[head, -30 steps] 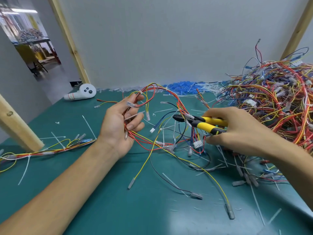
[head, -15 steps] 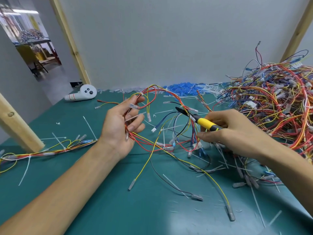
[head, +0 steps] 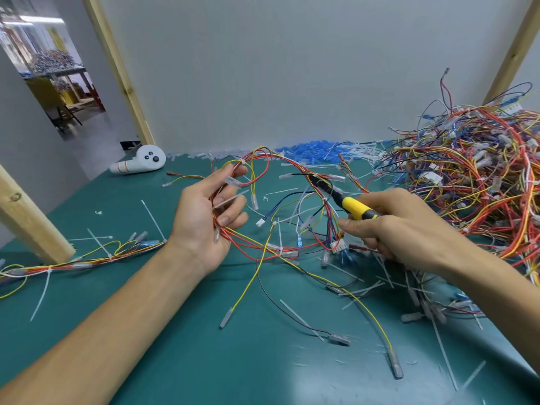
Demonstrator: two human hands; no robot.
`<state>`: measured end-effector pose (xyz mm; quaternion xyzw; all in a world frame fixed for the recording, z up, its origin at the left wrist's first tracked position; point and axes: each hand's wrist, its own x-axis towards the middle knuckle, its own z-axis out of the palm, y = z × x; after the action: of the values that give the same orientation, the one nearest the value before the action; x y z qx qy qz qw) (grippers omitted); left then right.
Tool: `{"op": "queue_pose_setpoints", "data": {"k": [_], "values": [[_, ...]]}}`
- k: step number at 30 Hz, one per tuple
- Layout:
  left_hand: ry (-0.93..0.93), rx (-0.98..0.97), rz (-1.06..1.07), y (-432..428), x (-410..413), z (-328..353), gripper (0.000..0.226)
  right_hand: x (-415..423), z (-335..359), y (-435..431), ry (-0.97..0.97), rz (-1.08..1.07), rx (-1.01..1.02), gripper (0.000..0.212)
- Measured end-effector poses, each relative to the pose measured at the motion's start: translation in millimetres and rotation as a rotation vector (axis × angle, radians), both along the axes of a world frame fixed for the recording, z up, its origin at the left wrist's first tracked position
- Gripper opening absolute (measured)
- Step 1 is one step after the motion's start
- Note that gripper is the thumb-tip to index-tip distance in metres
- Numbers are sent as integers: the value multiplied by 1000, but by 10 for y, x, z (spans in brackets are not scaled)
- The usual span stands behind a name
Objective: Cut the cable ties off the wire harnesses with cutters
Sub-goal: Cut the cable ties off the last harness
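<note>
My left hand (head: 209, 217) holds a wire harness (head: 263, 229) of red, yellow and black wires, fingers curled round the bundle, palm up. A white cable tie (head: 243, 162) sits on the harness loop just above my fingertips. My right hand (head: 400, 229) grips the yellow-and-black handles of the cutters (head: 342, 200). Their dark jaws point up and left into the harness wires near a clear terminal sleeve. I cannot tell whether the jaws are round a tie.
A large heap of tied harnesses (head: 467, 176) fills the right side of the green mat (head: 175, 346). A finished harness (head: 87, 258) lies at the left by a wooden post (head: 26, 220). A white controller (head: 140, 163) and blue connectors (head: 309, 150) lie at the back. Cut ties are scattered about.
My right hand has turned the cutters from pointing left to pointing up and left, deeper into the wires. My left hand has kept its hold on the harness.
</note>
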<state>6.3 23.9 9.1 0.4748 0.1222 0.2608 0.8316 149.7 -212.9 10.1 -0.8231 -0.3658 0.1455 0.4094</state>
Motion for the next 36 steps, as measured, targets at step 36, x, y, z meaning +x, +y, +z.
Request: {"op": "queue_pose_setpoints", "data": {"k": [36], "values": [[-9, -41, 85, 58, -9, 14, 25, -16, 23, -23, -616, -503, -199, 21]]}}
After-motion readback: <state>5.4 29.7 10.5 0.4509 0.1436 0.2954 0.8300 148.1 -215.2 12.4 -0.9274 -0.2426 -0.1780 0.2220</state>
